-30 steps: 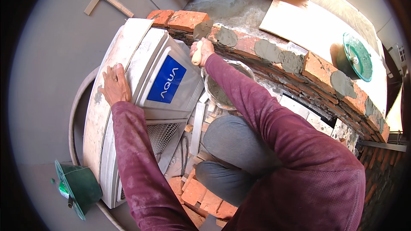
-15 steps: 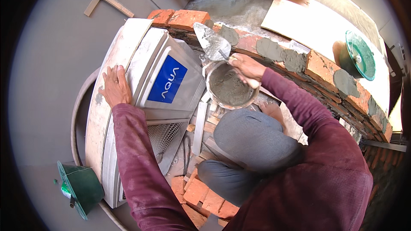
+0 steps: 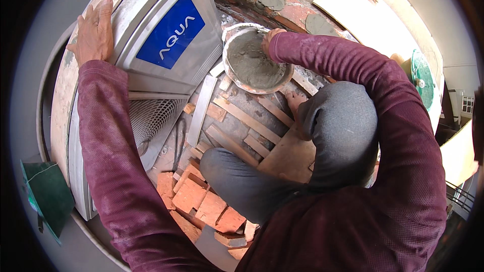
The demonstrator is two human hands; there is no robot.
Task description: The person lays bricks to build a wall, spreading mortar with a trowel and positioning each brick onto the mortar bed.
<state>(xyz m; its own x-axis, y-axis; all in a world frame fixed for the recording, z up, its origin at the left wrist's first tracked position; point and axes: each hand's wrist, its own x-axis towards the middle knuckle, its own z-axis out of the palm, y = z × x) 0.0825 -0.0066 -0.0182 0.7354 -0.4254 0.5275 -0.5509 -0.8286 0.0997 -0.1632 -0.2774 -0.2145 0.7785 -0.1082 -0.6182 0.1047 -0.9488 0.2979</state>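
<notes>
My left hand (image 3: 95, 31) lies with fingers spread on the pale board (image 3: 61, 106) along the top of a white outdoor air-conditioner unit (image 3: 201, 63). At the right rim of a bucket (image 3: 228, 68), my right hand (image 3: 271, 42) is closed. It gripped a trowel's handle in the earlier frame; now the hand and the rim hide most of that trowel. Wet grey mortar (image 3: 254, 68) fills much of the bucket, whose handle rests at its far side. Behind the bucket runs a low brick wall (image 3: 237, 1) with mortar patches on top.
Orange bricks (image 3: 189, 195) are stacked by my bent left knee. Wooden strips (image 3: 247, 118) cover the floor before me. A green bowl-shaped thing (image 3: 422, 78) stands at the right beside a light board (image 3: 363, 12); another green container (image 3: 48, 196) is at the lower left.
My view has shifted downward and nearer the bucket. The right hand has gone from holding the trowel above the bucket's far rim to its right rim. My left hand stays on the board.
</notes>
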